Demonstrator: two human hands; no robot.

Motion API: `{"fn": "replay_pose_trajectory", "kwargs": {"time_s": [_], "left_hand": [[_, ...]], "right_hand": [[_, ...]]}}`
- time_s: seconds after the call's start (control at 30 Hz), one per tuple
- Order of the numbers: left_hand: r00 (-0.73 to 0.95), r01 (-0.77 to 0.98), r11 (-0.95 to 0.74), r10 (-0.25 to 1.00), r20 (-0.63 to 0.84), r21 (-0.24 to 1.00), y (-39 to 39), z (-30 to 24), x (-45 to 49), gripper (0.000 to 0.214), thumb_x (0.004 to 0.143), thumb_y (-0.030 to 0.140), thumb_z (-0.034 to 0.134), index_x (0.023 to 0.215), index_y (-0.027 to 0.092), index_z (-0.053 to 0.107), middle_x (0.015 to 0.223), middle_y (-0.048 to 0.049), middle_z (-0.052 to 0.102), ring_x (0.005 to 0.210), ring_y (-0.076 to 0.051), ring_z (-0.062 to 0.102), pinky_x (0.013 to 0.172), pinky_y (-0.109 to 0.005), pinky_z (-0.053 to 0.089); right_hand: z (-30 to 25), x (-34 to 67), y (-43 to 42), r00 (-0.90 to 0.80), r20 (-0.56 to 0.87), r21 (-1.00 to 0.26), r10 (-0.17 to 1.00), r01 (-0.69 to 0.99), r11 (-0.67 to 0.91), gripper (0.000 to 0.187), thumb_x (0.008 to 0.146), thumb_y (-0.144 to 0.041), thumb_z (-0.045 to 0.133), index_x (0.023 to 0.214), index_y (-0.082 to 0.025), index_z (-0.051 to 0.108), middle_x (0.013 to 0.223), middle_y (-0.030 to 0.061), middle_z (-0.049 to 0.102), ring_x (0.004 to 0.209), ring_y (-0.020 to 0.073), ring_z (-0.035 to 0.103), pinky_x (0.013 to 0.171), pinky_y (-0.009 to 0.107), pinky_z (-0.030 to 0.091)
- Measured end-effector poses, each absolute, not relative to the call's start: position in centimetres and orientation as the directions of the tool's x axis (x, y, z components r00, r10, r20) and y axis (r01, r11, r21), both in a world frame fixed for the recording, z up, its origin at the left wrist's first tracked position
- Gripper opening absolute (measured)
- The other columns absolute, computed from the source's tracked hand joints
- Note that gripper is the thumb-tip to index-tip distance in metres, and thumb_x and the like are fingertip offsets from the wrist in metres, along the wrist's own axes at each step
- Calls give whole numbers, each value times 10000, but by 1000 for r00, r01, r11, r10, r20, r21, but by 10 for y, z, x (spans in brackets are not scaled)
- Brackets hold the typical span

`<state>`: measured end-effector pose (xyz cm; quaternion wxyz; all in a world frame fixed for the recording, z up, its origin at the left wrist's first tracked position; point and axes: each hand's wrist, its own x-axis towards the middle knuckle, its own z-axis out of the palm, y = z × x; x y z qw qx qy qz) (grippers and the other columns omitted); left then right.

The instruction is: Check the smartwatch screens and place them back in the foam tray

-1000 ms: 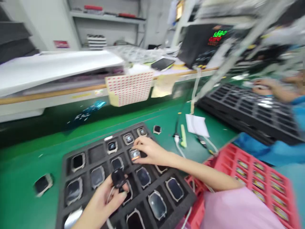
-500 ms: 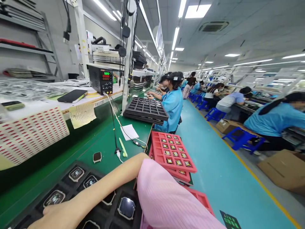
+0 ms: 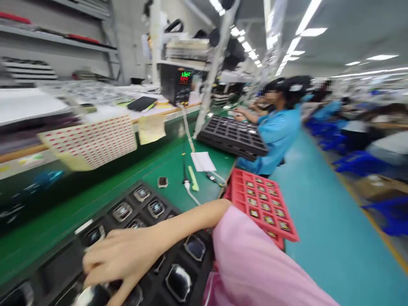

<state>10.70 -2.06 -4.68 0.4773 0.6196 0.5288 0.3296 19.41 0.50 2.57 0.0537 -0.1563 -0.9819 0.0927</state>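
My right hand (image 3: 123,255) reaches across in a pink sleeve and rests low on a black foam tray (image 3: 60,267). The tray's slots hold several watch cases (image 3: 156,207). My fingers curl down over one shiny watch case (image 3: 87,295) at the tray's near left, and the grip itself is blurred. My left hand is out of view. A loose watch case (image 3: 162,182) lies on the green mat beyond the tray.
A red tray (image 3: 242,191) of small parts sits to the right at the bench edge. A green pen (image 3: 193,178), white paper (image 3: 202,161) and cables lie behind. A person in blue (image 3: 277,131) works at another black tray (image 3: 232,134). A red-dotted sticker sheet (image 3: 92,142) hangs from the shelf.
The view swung up and right along the aisle, then partly back down. My right hand stayed on the tray and now covers a nearer case. My left hand, with its black part, left the view.
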Motion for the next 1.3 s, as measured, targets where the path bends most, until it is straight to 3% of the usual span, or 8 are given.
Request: {"fn": "replay_pose_trajectory", "kwargs": {"time_s": [0.1,0.13,0.27,0.5,0.63,0.7,0.83,1.3], "left_hand": [[62,319,209,969,-241,924,-49,-57,52,449,749,590,628,964,198,593,401,100,377,280,-79,281,288,-207,207],[165,215,248,944,-286,945,-58,-56,38,477,742,601,628,968,185,569,387,116,347,274,-55,228,296,-192,163],[354,53,347,870,-342,936,-67,-46,15,459,753,577,633,894,156,516,403,127,351,284,-32,256,303,-163,167],[359,-60,367,875,-323,928,-52,-44,10,382,793,501,629,887,149,514,427,127,368,274,-32,262,295,-167,171],[295,-190,281,930,-218,941,-54,-47,8,284,781,393,685,842,133,590,647,18,579,559,-92,508,565,-209,421],[297,-231,261,936,-188,937,-54,-49,8,245,789,351,686,855,125,617,777,-21,619,729,-133,537,710,-245,424],[344,-218,307,912,-221,926,-55,-53,6,227,791,324,685,844,115,613,749,-10,574,715,-134,487,696,-251,380],[343,-155,301,910,-234,941,-56,-48,6,250,796,355,668,858,127,585,763,-6,531,733,-148,452,714,-258,371]], "right_hand": [[15,196,-1,-919,154,-208,362,328,922,330,816,-344,664,1039,-101,645,1089,107,589,971,211,549,772,286,446],[12,197,1,-922,169,-215,348,310,926,335,814,-344,664,1037,-95,637,1114,113,590,1004,217,543,793,290,444],[7,198,10,-918,174,-294,358,298,908,327,843,-281,624,1082,-59,592,1000,122,662,915,230,590,835,342,452],[0,191,9,-894,185,-388,408,315,866,330,819,-198,644,1116,-73,577,1080,139,640,971,262,587,866,397,468],[-7,189,5,-865,233,-451,444,309,837,372,790,-170,664,1131,-60,566,1086,142,619,985,260,579,870,399,477],[-10,190,4,-844,247,-522,477,299,799,387,781,-159,666,1140,-68,554,1078,133,608,976,241,580,847,368,492],[-14,192,2,-829,238,-642,506,257,722,361,826,-180,638,1160,-101,525,1058,104,594,962,200,578,821,321,503],[-21,191,-2,-807,276,-573,521,297,764,392,843,-304,666,1159,-118,528,1061,111,612,949,235,580,820,387,492]]}}
